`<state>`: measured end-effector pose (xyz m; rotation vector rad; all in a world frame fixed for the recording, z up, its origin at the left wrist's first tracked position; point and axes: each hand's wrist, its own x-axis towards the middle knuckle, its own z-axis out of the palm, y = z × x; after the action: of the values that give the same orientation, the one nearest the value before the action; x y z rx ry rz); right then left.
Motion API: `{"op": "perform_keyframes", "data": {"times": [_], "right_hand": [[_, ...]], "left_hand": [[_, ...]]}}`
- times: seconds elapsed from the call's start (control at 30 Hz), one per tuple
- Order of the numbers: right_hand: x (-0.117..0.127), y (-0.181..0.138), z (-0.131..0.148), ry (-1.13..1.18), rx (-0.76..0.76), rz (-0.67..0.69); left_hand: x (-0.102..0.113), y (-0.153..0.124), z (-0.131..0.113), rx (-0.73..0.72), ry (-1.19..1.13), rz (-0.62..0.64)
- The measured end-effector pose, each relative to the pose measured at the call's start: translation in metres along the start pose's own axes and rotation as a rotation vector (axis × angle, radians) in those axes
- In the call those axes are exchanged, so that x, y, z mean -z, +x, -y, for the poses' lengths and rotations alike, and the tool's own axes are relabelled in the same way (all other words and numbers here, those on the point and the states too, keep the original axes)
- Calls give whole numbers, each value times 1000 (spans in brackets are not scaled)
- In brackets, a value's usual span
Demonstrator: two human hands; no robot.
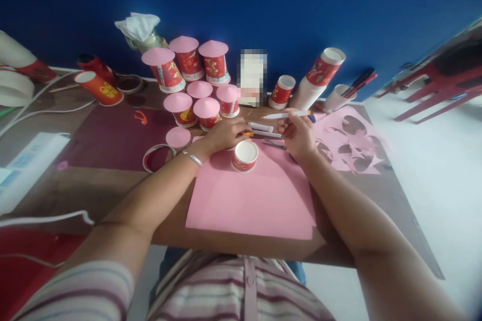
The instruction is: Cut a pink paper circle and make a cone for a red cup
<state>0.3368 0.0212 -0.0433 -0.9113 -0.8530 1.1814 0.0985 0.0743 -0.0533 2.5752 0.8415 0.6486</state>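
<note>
In my right hand [299, 133] is a slim white pen [286, 115] with an orange part near its back end, its thin bare tip pointing left. My left hand [228, 134] reaches over the top edge of the pink paper [250, 205]. Its fingers are closed at a small orange pen cap [248, 134]; how they grip it is partly hidden. Below the fingers a short red paper cup [244, 164] with a white rim stands on the paper. White sticks or pens [260, 127] lie between my hands, and scissors [274, 144] lie beside my right hand.
Several red cups with pink cone tops [214, 49] stand at the back left. A pink disc [178, 137] and a tape roll [146, 163] lie left of the paper. At right are stacked cups [320, 72], a pen cup [335, 99] and cut pink scraps [350, 145].
</note>
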Motion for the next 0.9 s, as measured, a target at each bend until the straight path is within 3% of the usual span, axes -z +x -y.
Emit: {"op": "perform_keyframes", "data": {"times": [0.17,0.27,0.37,0.53,0.63,0.77,0.9], "right_hand": [[-2,-3,-2,28,42,20],[-4,-6,-4,7,19,26],[-6,-8,-7,-14,1,29],[-8,-12,-12,-6,11,88],[-8,-14,-14,-29,30,87],[-8,-14,-14,-57,36,61],[-9,-13,-12,-72,67,31]], "left_hand": [[18,-3,-11,79,-181,-118],[23,-19,-17,212,-503,-145],[22,-42,-24,224,-805,-105],[17,-63,-37,146,-813,92],[13,-60,-42,213,-821,121],[5,-53,-46,390,-1169,-38],[0,-50,-51,425,-1477,-210]]}}
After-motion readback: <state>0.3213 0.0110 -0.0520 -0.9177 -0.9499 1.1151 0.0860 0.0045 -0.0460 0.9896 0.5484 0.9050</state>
